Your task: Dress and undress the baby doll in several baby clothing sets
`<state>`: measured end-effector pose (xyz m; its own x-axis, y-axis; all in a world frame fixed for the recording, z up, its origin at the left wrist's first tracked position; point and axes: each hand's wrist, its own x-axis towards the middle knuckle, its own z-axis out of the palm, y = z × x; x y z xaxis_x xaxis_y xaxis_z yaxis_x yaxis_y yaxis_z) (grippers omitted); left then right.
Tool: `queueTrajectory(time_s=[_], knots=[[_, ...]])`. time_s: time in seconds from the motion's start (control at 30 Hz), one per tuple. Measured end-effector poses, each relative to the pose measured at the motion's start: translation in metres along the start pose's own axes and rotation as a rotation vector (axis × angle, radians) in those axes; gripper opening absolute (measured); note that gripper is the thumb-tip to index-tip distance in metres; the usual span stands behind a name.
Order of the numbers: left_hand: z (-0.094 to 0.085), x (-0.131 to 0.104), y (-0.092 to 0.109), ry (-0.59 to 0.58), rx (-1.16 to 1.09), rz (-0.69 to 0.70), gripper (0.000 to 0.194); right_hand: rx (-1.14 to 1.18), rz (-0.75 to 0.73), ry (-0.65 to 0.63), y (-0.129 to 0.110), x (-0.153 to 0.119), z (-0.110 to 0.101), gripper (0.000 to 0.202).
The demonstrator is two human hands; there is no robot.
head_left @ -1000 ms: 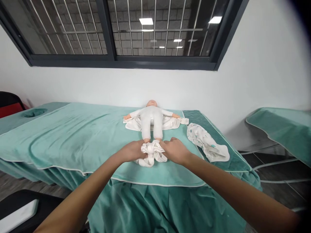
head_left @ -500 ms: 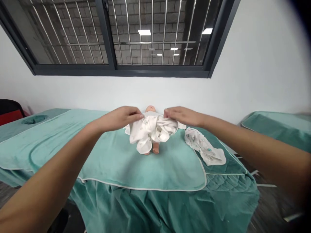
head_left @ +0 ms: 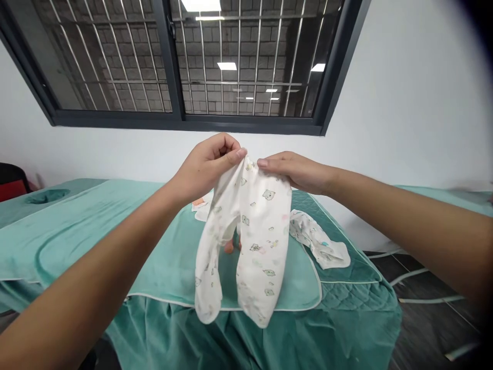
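Note:
A pair of white footed baby pants point(head_left: 264, 231) with small printed animals hangs by its waistband, legs downward. My left hand point(head_left: 211, 162) pinches the waistband between thumb and fingers. My right hand point(head_left: 295, 169) grips the same band a little to the right. Behind the pants lies a baby doll point(head_left: 228, 246), mostly hidden; a foot shows between the pant legs and a bit of its white top point(head_left: 202, 209) at the left. The doll rests on a light green mat point(head_left: 173, 272).
A folded white printed garment point(head_left: 321, 241) lies to the right on the dark green quilted bed point(head_left: 358, 288). A barred window point(head_left: 246, 61) is set in the white wall behind. A red and black chair point(head_left: 13, 182) stands far left, and another green bed point(head_left: 442, 198) at right.
The bunched white cloth has been raised and opened out, so the pant legs now hang down in front of the doll. Both hands have come closer together and higher.

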<state>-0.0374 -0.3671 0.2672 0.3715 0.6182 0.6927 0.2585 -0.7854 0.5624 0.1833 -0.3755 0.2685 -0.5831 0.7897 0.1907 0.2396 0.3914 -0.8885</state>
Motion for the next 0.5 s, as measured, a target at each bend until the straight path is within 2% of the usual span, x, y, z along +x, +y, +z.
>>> queueTrajectory(time_s=[0.13, 0.23, 0.3, 0.37, 0.43, 0.5], knots=[[0.0, -0.001, 0.001, -0.101, -0.037, -0.049, 0.036, 0.052, -0.1, 0.054, -0.008, -0.003, -0.004, 0.042], [0.003, -0.002, -0.001, -0.292, -0.099, -0.152, 0.045, 0.042, -0.153, 0.089, -0.014, -0.006, -0.007, 0.042], [0.009, -0.002, -0.004, -0.429, -0.22, -0.246, 0.048, 0.028, -0.17, 0.092, -0.016, -0.008, -0.008, 0.043], [0.016, -0.003, -0.006, -0.513, -0.375, -0.322, 0.044, 0.014, -0.166, 0.079, -0.015, -0.01, -0.009, 0.044], [0.023, -0.004, -0.006, -0.513, -0.478, -0.347, 0.036, -0.006, -0.155, 0.068, -0.013, -0.012, -0.01, 0.044], [0.026, -0.005, -0.006, -0.451, -0.471, -0.329, 0.03, -0.046, -0.145, 0.065, -0.012, -0.015, -0.012, 0.042]])
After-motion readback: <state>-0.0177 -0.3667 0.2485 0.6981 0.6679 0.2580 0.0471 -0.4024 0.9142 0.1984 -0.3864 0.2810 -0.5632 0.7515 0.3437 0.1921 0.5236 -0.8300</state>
